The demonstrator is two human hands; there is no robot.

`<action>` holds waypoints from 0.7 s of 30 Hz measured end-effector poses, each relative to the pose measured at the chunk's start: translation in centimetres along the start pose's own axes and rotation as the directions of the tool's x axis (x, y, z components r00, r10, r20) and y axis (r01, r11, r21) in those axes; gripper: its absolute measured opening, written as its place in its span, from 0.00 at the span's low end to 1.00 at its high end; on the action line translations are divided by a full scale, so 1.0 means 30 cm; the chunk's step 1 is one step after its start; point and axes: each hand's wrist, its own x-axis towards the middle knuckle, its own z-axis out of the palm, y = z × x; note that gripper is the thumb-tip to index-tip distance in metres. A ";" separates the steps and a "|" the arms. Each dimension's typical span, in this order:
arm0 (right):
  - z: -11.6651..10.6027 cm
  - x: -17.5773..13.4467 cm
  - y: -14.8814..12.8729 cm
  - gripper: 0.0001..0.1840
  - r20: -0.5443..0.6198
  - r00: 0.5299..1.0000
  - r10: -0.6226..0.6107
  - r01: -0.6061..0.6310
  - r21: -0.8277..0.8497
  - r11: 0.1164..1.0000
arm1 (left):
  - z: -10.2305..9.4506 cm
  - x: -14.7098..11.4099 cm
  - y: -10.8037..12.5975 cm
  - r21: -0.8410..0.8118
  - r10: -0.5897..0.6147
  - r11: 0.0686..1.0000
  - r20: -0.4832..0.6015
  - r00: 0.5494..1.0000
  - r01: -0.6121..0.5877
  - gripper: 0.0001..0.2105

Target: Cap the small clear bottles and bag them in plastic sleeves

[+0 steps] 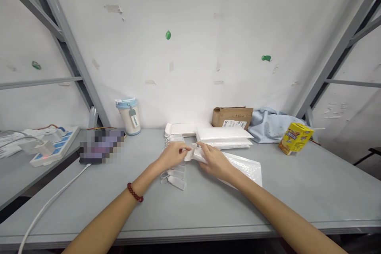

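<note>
A white padded bubble mailer (245, 168) lies at an angle on the grey table, its left end slightly raised. My right hand (216, 160) grips that end, fingers on top and thumb below. At the same end, my left hand (173, 155) has its thumb and forefinger closed on a thin white flap (189, 154); whether it belongs to the mailer I cannot tell. Under and beside my left hand lie several small white tags with string loops (177, 182) in a column. Behind my hands rest more white bubble mailers (224, 133), stacked.
Along the back stand a cream cup with a blue lid (128, 117), a cardboard box (232, 117) and a light blue cloth (272, 123). A yellow drink carton (294, 139) is at right. To the left are a blurred phone (102, 147), its white cable and a power strip (55, 149).
</note>
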 end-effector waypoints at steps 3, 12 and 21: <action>-0.010 -0.002 -0.007 0.32 0.021 1.000 0.016 -0.016 -0.011 1.000 | -0.056 0.011 -0.060 0.205 -0.147 0.963 -0.136 0.980 0.173 0.14; -0.006 -0.002 -0.007 0.32 0.027 1.000 0.009 -0.008 -0.028 1.000 | -0.125 0.002 -0.158 0.355 -0.199 0.905 -0.134 0.971 0.235 0.12; 0.001 -0.001 -0.004 0.32 0.033 0.999 0.007 -0.005 -0.050 0.999 | -0.126 0.002 -0.172 0.380 -0.168 0.908 -0.056 0.984 0.177 0.13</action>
